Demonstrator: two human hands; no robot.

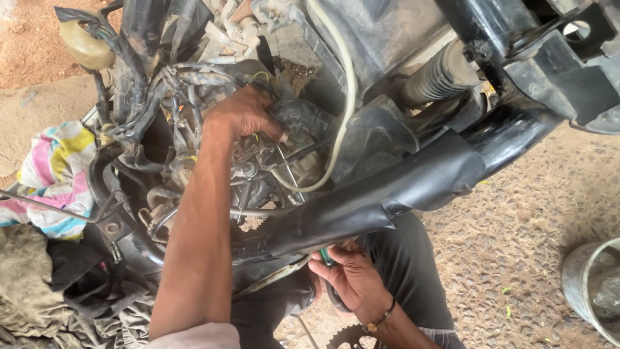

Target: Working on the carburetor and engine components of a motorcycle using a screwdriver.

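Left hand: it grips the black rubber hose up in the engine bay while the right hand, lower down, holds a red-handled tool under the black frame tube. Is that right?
Not quite. In the head view the tool in the right hand has a green handle, not red. The rest stands: the left hand grips the black rubber hose among the engine parts, and the right hand sits below the black frame tube.

Gravel ground (516,226): grey bucket (591,287) at right edge, crumpled rags (29,284) at left, sprocket (349,337) near bottom

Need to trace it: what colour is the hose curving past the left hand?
Cream-white hose, clearest in the head view.
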